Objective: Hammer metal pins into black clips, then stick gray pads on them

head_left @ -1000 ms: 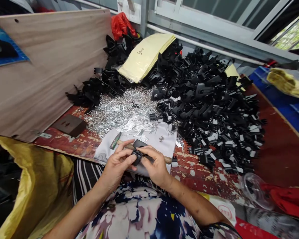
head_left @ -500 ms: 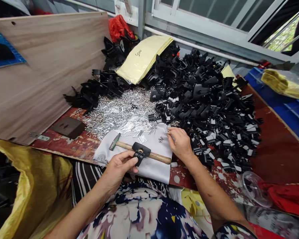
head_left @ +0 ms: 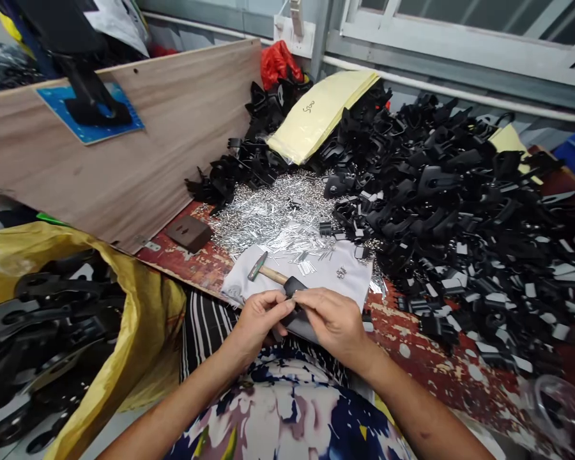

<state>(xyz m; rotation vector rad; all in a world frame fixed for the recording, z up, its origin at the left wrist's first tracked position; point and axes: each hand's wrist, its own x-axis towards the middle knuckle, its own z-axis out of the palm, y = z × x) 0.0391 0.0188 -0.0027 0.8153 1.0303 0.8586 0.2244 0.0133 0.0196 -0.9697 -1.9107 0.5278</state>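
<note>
My left hand (head_left: 261, 319) is closed on a black plastic part (head_left: 294, 285), held low over a folded pale cloth (head_left: 359, 265). Against that part my right hand (head_left: 335, 319) is pinched, its fingertips meeting the left ones; whatever tiny piece sits between them is too small to make out. Beneath the part lies a hammer (head_left: 273, 275) with a wooden handle, its head pointing left and much of the handle hidden by the hands. A small cluster of metal bits (head_left: 341, 272) and a few loose pins (head_left: 306, 267) rest on the cloth.
Behind the cloth spreads a heap of metal pins (head_left: 278, 211). A large pile of black plastic parts (head_left: 426, 211) fills the right side, with yellow sheets (head_left: 323, 115) on top. A brown block (head_left: 189, 233), a wooden board (head_left: 182, 121) and a yellow sack (head_left: 138, 319) stand left.
My right hand has come left from beside the metal bits to meet my left hand at the black plastic part. The view has swung left, showing more of the sack.
</note>
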